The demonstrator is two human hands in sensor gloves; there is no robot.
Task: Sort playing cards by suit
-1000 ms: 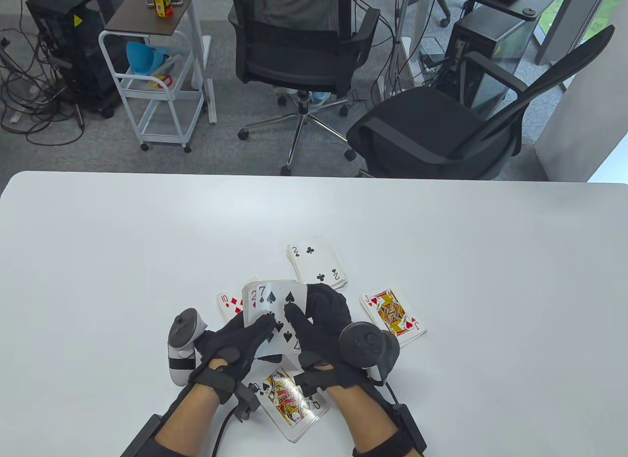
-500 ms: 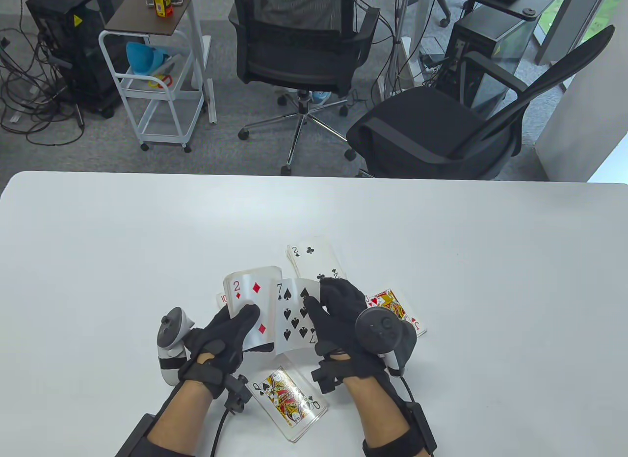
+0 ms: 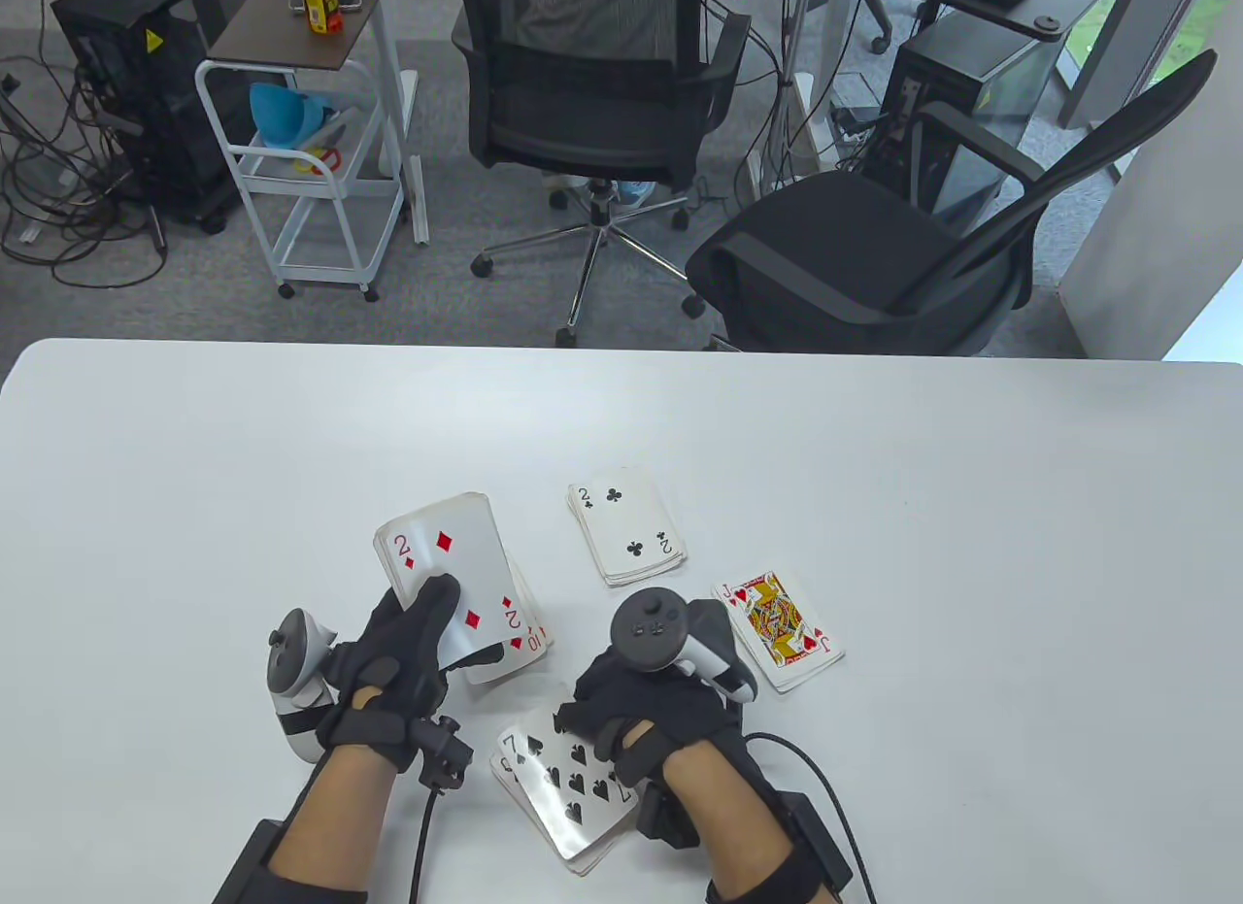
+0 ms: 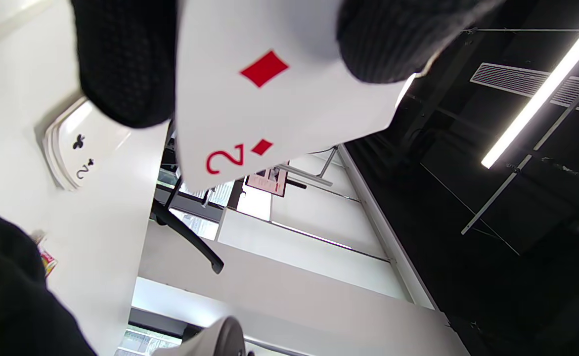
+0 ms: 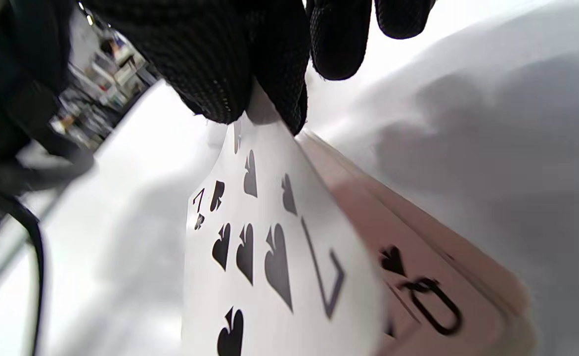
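My left hand (image 3: 413, 642) grips a face-up stack of cards with the 2 of diamonds (image 3: 447, 579) on top, held just above the table. The left wrist view shows that card (image 4: 269, 99) between my fingers (image 4: 126, 64). A 10 of diamonds (image 3: 536, 640) peeks out under the stack. My right hand (image 3: 646, 695) pinches the far end of the 7 of spades (image 3: 568, 773), which lies over the spade pile near the front edge. The right wrist view shows the 7 (image 5: 264, 247) over the queen of spades (image 5: 432, 301).
A clubs pile topped by the 2 of clubs (image 3: 626, 535) lies mid-table; it also shows in the left wrist view (image 4: 79, 148). A hearts pile topped by the jack (image 3: 780, 630) lies right of my right hand. The white table (image 3: 971, 554) ends at two office chairs.
My right hand drew the 7 of spades off the held stack and brought it down onto the queen of spades. My left hand moved left with the stack, the 2 of diamonds now on top.
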